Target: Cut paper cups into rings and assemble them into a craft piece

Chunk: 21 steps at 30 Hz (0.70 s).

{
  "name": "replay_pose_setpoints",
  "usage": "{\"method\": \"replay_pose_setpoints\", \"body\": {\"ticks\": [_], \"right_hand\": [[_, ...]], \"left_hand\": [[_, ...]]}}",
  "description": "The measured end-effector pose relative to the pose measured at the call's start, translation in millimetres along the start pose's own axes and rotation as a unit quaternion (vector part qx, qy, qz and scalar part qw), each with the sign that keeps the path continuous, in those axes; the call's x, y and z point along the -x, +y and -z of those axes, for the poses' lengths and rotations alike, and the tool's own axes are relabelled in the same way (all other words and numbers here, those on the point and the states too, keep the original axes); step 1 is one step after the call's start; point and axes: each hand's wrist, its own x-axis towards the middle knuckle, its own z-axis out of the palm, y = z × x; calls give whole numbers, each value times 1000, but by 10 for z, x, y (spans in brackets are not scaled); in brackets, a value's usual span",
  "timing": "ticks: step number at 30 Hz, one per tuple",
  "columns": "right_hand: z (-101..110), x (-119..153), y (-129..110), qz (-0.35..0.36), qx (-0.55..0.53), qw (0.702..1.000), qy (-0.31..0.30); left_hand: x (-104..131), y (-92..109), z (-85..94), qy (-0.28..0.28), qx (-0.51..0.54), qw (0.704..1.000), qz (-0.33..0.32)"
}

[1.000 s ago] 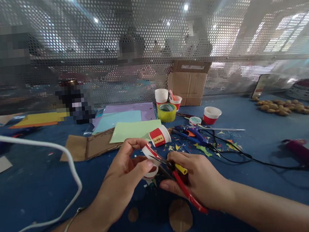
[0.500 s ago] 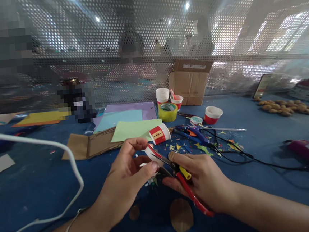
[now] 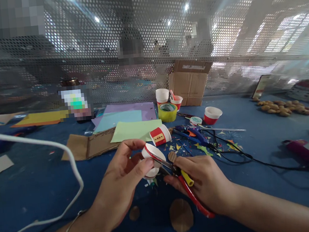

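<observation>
Between thumb and fingers, my left hand (image 3: 127,170) holds a cut piece of white and red paper cup (image 3: 153,153). My right hand (image 3: 200,178) grips scissors (image 3: 195,199) with red and yellow handles, their blades at the cup piece. A red and white paper cup (image 3: 160,134) lies on its side just beyond the hands. Colourful paper scraps (image 3: 177,146) are scattered by it. Two cardboard discs, a large one (image 3: 181,215) and a small one (image 3: 134,213), lie on the blue table nearer me.
Coloured paper sheets (image 3: 135,130) and folded cardboard (image 3: 100,142) lie behind my left hand. Green tape (image 3: 167,113), stacked cups (image 3: 162,94) and a blue glue gun (image 3: 194,132) are farther back. A white cable (image 3: 76,169) loops at left; a purple tool (image 3: 304,153) lies right.
The cup piece in my left hand has turned, showing more of its white inside. The scissors have shifted slightly against it. The screen at the back left has lit up.
</observation>
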Motion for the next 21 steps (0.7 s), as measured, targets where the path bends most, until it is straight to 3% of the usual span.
{"method": "replay_pose_setpoints", "body": {"ticks": [9, 21], "right_hand": [[25, 11, 24, 26, 37, 999, 12], [1, 3, 51, 48, 61, 997, 20]], "left_hand": [[8, -49, 15, 11, -9, 1000, -14], [13, 10, -65, 33, -51, 995, -85]]}}
